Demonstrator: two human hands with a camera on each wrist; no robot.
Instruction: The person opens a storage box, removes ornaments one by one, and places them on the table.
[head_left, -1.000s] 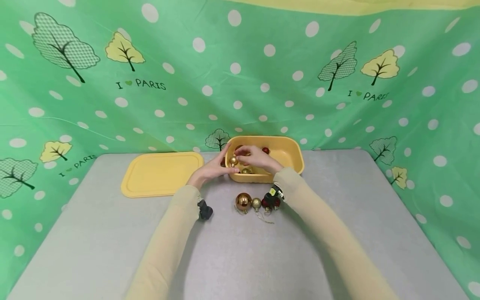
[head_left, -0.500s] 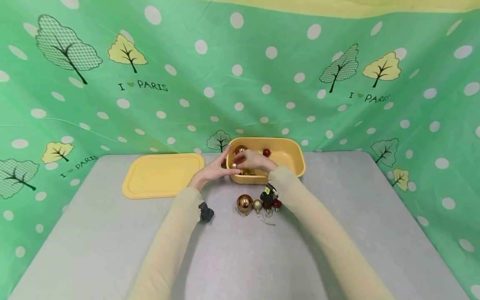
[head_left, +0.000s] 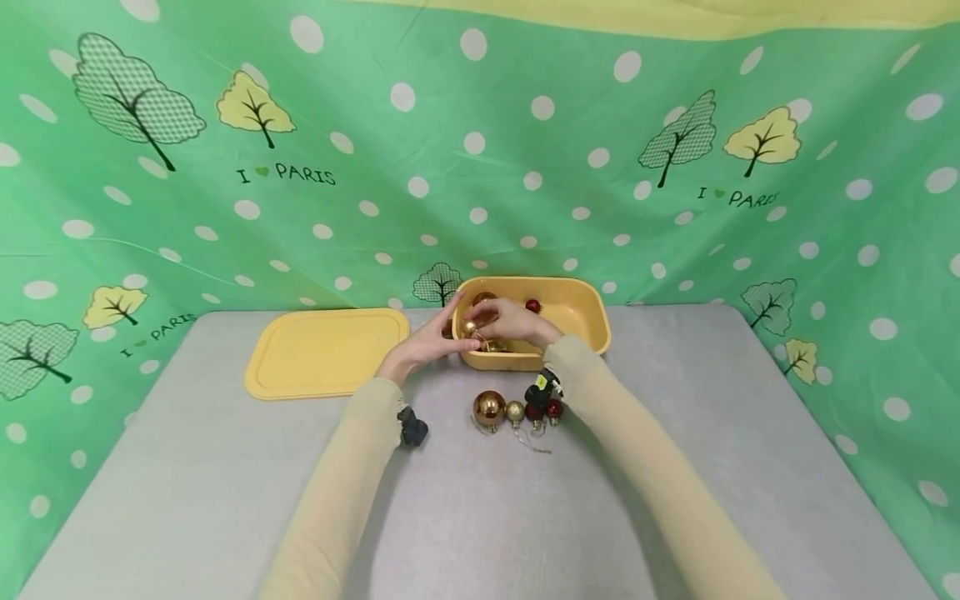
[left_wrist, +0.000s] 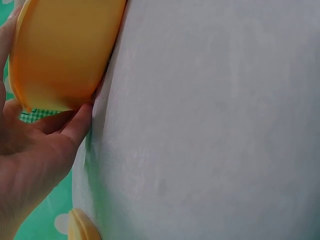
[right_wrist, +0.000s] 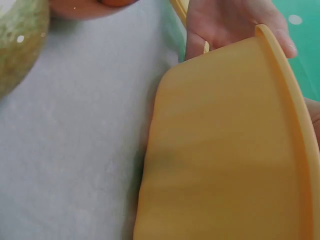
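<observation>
The yellow container (head_left: 498, 362) stands at the far edge of the tabletop (head_left: 465, 517), its left end held by the left hand (head_left: 426, 340), thumb and fingers spread round it, apparently to steady it. The right hand (head_left: 510, 320) dips inside with bent fingers at a small gold bauble (head_left: 470, 327); whether they pinch it cannot be told. A copper bauble (head_left: 484, 298) and a red bauble (head_left: 532, 305) sit deeper in. The lid (head_left: 330, 354) lies flat toward the far left corner, perhaps leaving the container free to reach. Four more baubles (head_left: 489, 408) sit in a row between the container and the near edge, seemingly kept within reach. The green cloth (head_left: 480, 150) reads "I PARIS", a heart between the words; no brand is legible.
</observation>
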